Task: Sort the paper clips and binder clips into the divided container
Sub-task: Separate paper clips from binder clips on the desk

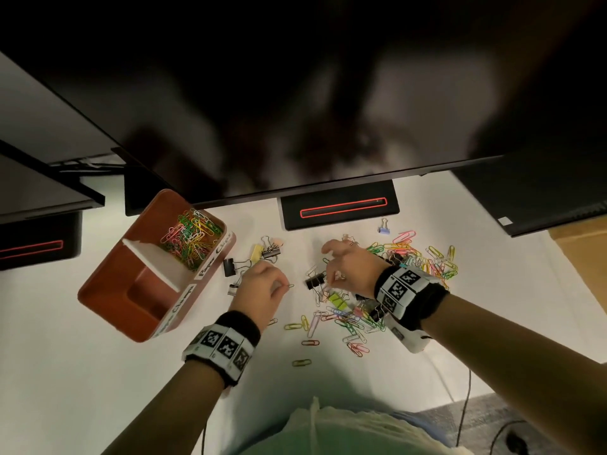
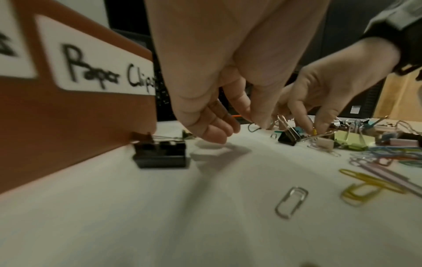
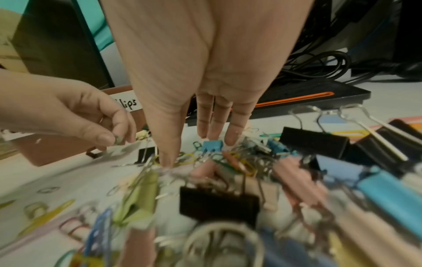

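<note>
My left hand (image 1: 259, 287) pinches a thin silver paper clip (image 1: 290, 286) right of the orange divided container (image 1: 108, 284). My right hand (image 1: 348, 267), fingers spread, reaches among springy binder clips (image 1: 316, 281); probably best gripped by the body.

Left hand (image 1: 261, 285) hangs with fingers curled and pinched; right hand (image 1: 349, 269) reaches down, fingers spread.

A white handwritten label (image 2: 102, 66) on the near side wall of the brown plastic divided container (image 2: 68, 117) reads "Paper Clips"
</note>
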The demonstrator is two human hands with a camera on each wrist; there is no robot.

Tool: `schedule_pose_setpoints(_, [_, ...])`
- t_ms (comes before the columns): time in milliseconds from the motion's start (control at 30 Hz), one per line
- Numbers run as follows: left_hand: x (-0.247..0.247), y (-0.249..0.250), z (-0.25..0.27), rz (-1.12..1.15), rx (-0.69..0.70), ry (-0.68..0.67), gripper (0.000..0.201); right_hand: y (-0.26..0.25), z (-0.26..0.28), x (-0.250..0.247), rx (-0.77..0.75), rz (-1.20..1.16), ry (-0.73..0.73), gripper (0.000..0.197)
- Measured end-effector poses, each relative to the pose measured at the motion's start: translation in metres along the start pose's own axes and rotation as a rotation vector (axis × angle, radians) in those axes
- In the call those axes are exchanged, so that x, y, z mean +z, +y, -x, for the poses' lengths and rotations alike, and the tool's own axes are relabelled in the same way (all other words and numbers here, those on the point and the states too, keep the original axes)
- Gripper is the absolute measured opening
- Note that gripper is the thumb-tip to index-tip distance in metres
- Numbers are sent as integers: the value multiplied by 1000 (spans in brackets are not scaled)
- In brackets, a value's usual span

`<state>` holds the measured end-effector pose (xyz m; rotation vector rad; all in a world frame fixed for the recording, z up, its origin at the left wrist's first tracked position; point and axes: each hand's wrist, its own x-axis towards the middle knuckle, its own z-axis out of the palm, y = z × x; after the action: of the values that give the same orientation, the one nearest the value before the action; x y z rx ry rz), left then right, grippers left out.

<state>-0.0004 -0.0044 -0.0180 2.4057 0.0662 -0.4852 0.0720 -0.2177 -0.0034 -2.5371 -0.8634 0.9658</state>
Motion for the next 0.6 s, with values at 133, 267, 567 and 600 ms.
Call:
schedule_pose_setpoints(133, [-7, -26, 32, -15, -2, 21, 4, -11, 2, 7, -44, 39, -41, 8])
schedule_pose_setpoints(267, [3, -33, 54, -37, -9, -49, 5, -19, 2, 14, -45, 37, 2, 8])
schedule_pose_setpoints(567, [17, -18, 46, -26, -127, -31, 11, -23, -5, 14, 105, -81, 13, 19])
schedule_pose_setpoints(600, [17, -17, 45, -44, -123, -40, 10, -22, -5, 14, 121, -97, 14, 20])
